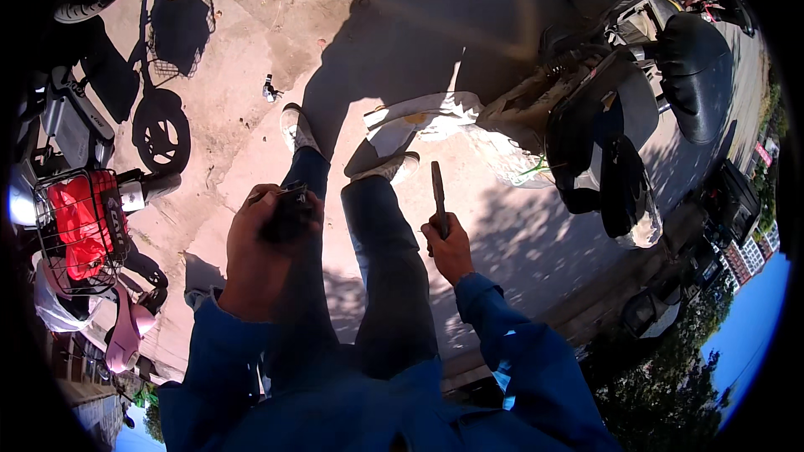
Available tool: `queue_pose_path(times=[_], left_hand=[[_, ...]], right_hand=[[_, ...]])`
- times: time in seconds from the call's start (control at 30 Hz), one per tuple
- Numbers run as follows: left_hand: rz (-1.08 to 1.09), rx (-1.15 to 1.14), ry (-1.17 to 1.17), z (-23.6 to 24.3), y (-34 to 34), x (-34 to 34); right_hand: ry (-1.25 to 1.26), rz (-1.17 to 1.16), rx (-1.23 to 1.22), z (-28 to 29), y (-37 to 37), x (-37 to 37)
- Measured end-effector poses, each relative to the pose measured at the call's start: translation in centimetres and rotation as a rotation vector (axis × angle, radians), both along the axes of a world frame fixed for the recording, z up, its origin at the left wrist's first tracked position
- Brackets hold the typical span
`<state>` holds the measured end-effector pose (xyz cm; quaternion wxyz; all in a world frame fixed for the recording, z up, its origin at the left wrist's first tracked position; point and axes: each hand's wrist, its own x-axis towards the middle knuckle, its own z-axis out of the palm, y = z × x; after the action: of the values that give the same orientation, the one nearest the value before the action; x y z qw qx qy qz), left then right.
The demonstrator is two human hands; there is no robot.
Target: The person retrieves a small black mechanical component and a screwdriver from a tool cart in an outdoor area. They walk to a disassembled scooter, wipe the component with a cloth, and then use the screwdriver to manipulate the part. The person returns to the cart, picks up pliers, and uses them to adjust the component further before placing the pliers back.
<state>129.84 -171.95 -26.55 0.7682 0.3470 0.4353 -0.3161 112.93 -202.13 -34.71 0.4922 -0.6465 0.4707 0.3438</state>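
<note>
My left hand is closed around a small black part with shiny metal bits, held in front of my left leg. Shadow hides much of that part, so its exact kind is unclear. To the right, my right hand grips a long, narrow dark hand tool that points up and away from me. Its lower end is covered by my fingers. A small black-and-silver part lies on the concrete beyond my left shoe.
At the right stands a scooter with a black seat and exposed inner parts. A pale sheet lies on the ground beside it. Parked on the left, another vehicle carries a wire basket with a red bag, near a pink scooter.
</note>
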Motion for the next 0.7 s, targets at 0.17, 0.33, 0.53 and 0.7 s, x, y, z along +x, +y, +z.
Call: queue_pose_path(times=[0.17,0.33,0.53,0.7], left_hand=[[-0.293,0.029,-0.153,-14.2,-2.1,5.8],[-0.451,-0.033,-0.363,-27.3,-5.7,8.9],[-0.595,0.016,-0.371,-37.6,-8.9,7.4],[-0.726,0.092,-0.347,-42.3,-7.8,5.1]], right_hand=[[-0.06,0.169,-0.196,-18.2,1.4,0.5],[-0.109,0.078,-0.291,-30.5,1.6,3.4],[-0.139,0.169,-0.488,-39.6,-0.9,3.7],[-0.147,0.281,-0.52,-43.0,-2.2,2.6]])
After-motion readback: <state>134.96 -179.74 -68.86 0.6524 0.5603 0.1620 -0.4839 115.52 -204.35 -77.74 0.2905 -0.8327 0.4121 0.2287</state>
